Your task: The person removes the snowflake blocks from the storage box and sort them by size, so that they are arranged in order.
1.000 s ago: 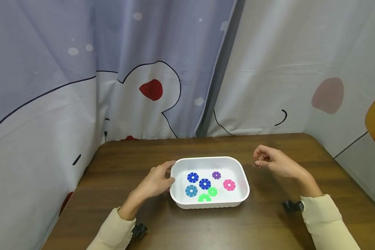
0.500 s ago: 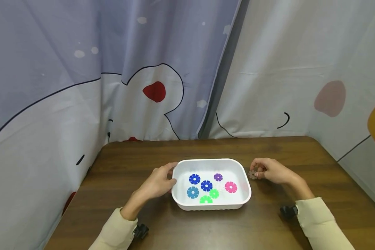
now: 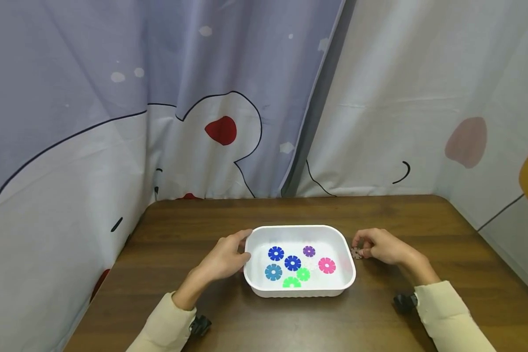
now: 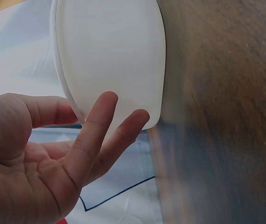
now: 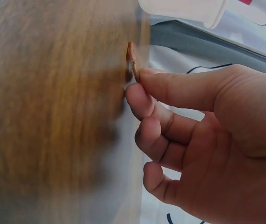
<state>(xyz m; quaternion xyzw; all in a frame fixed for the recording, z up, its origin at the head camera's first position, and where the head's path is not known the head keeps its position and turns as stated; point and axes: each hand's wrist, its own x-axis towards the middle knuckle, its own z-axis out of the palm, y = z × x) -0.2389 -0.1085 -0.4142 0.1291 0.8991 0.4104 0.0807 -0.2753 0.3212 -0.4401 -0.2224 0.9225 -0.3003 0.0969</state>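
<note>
A white plastic tray [image 3: 300, 293] stands on the wooden table, with several flower-shaped plastic discs lying in it. They include a pink disc [image 3: 333, 266], a purple disc [image 3: 309, 247], a teal disc [image 3: 273, 266], two blue ones and two green ones. My left hand [image 3: 223, 256] grips the tray's left end; the left wrist view shows the thumb at the rim and fingers along the outer wall [image 4: 114, 46]. Just right of the tray, my right hand [image 3: 380, 244] pinches a brown notched disc [image 3: 356, 253] between thumb and forefinger. In the right wrist view this disc [image 5: 132, 58] appears nearly edge-on, low over the table.
The brown table [image 3: 264, 325] ends at a patterned curtain [image 3: 229, 161] behind the tray. Another curtain [image 3: 479, 146] hangs along the right side. A black camera mount [image 3: 405, 302] sits at the right cuff, another mount [image 3: 200, 325] at the left.
My right hand has come down and left towards the tray's right end. The brown disc, unseen one second ago, now shows at its fingertips. My left hand stays at the tray.
</note>
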